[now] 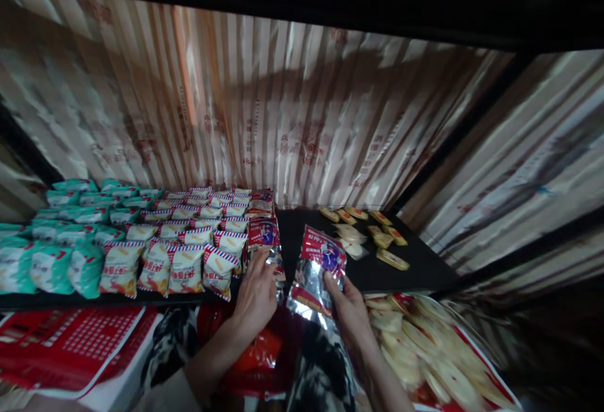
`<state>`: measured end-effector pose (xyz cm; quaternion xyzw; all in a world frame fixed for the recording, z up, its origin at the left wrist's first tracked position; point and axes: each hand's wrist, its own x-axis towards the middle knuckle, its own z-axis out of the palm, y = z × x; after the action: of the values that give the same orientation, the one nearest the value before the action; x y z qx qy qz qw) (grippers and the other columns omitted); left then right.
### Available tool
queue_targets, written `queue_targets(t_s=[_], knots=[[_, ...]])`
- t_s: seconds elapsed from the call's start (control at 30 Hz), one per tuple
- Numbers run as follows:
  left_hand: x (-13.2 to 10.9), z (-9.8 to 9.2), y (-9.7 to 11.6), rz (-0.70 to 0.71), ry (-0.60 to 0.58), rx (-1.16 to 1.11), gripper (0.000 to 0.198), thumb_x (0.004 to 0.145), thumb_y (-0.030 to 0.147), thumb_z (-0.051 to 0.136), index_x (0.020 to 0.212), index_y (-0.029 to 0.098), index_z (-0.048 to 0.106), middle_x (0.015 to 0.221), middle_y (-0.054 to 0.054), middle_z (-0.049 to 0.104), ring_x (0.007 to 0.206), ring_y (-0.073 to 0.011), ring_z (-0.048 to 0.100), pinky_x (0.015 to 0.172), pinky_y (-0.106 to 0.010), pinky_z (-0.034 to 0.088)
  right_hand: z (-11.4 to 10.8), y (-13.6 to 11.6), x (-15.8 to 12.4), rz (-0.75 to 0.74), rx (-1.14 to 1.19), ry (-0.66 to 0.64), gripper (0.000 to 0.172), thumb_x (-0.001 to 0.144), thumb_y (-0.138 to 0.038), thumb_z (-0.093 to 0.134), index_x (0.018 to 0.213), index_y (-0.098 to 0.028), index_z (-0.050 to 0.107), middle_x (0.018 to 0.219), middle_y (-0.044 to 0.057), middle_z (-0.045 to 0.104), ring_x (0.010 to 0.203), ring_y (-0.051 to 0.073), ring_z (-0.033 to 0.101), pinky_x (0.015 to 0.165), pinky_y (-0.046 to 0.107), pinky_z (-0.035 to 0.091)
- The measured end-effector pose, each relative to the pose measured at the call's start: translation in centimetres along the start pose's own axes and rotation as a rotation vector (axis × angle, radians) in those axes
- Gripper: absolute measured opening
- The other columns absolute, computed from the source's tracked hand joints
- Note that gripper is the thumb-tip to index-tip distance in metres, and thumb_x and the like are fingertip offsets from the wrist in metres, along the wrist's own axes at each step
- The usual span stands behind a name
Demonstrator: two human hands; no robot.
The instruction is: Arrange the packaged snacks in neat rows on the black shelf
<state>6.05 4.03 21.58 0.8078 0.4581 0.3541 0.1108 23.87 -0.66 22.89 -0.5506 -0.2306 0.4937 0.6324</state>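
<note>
My right hand point(350, 311) pinching a red-silver packet point(317, 267) at the near edge of the black shelf point(425, 267), my left hand point(255, 295) touching the red packet row point(264, 233) just left, if it grips I cannot tell

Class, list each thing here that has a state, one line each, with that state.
left hand: touching the red packet row, grip unclear
right hand: gripping a silver-red foil packet, tilted
teal packets: rowed on the shelf
striped packets: standing in rows
small yellow packets: lying loose on the shelf
box of yellow packets: open
</note>
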Motion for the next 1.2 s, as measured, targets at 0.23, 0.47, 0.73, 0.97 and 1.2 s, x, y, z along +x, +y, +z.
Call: queue_targets(t_s=[0.23,0.47,0.73,0.97,1.2], knots=[[1.6,2.1,-0.4,0.007,-0.186,0.154,0.030,0.077,0.012,0.046,0.101,0.010,0.065,0.129,-0.016,0.053,0.134,-0.0293,0.029,0.106,-0.046,0.036,2.9,-3.8,7.7,-0.172,-0.113,0.000,0.051,0.057,-0.048,0.076,0.095,-0.020,0.057,0.074,-0.001,0.068,0.060,0.017,0.064,0.057,0.030,0.052],[1.8,3.7,-1.3,-0.032,-0.159,0.192,0.030,0.082,0.018,0.046,0.103,0.014,0.066,0.124,-0.013,0.056,0.128,-0.0287,0.039,0.101,-0.044,0.042,8.6,-1.6,14.4,-0.254,-0.457,-0.177,0.045,0.067,-0.044,0.065,0.104,-0.020,0.056,0.077,0.000,0.068,0.065,0.016,0.063,0.062,0.029,0.051],[2.0,4.5,-1.6,-0.037,-0.170,0.250,0.028,0.082,0.021,0.049,0.103,0.015,0.065,0.122,-0.011,0.058,0.124,-0.0279,0.044,0.101,-0.043,0.041,13.2,0.5,18.9,-0.405,-0.769,-0.206,0.028,0.078,-0.031,0.055,0.103,-0.020,0.057,0.095,0.004,0.068,0.087,0.018,0.064,0.080,0.032,0.049],[1.8,5.2,-1.8,-0.039,-0.134,0.211,0.029,0.082,0.022,0.049,0.106,0.014,0.064,0.124,-0.013,0.056,0.125,-0.0298,0.043,0.100,-0.045,0.042,15.3,0.3,20.2,-0.385,-1.065,-0.086,0.065,0.078,-0.024,0.056,0.136,-0.015,0.029,0.110,0.010,0.065,0.101,0.021,0.061,0.086,0.032,0.046],[1.6,5.4,-1.9,-0.058,-0.122,0.188,0.030,0.083,0.023,0.048,0.107,0.014,0.063,0.126,-0.013,0.055,0.126,-0.0295,0.041,0.101,-0.044,0.041,16.5,0.1,19.6,-0.432,-1.311,-0.155,0.053,0.080,-0.024,0.053,0.131,-0.015,0.042,0.119,0.012,0.060,0.106,0.023,0.057,0.089,0.030,0.043]])
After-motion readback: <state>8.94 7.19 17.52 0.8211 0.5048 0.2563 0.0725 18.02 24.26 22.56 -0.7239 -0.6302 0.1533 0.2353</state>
